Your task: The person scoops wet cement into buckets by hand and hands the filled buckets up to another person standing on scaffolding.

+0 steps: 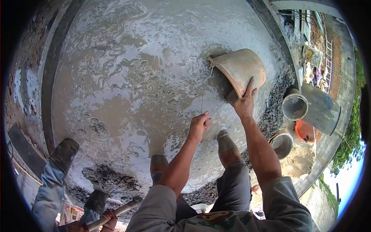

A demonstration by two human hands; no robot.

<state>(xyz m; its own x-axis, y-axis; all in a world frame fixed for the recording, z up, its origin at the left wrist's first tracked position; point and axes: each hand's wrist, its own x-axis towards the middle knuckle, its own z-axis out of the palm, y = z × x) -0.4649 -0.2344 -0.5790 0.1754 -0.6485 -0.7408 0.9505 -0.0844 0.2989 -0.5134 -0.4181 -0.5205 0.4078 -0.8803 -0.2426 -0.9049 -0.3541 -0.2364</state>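
Note:
A mud-coated bucket (247, 69) lies tilted on its side in the wet concrete (135, 81), its mouth facing the lower left. My right hand (244, 101) grips its near rim, fingers spread along the outer wall. A thin cord (203, 91) is tied at the far end of the rim and runs down to my left hand (200, 125). The fingers of that hand are closed around the cord. Shadow hides the inside of the bucket. My boots (227, 145) stand in the concrete below my hands.
A co-worker at lower left, in boots (65, 154), holds a wooden-handled tool (116, 212). At right are two more buckets (295, 106) (281, 144), a drum (320, 108), an orange basin (304, 130) and a sand pile (299, 166). Gravel (273, 106) lines the slab's edge.

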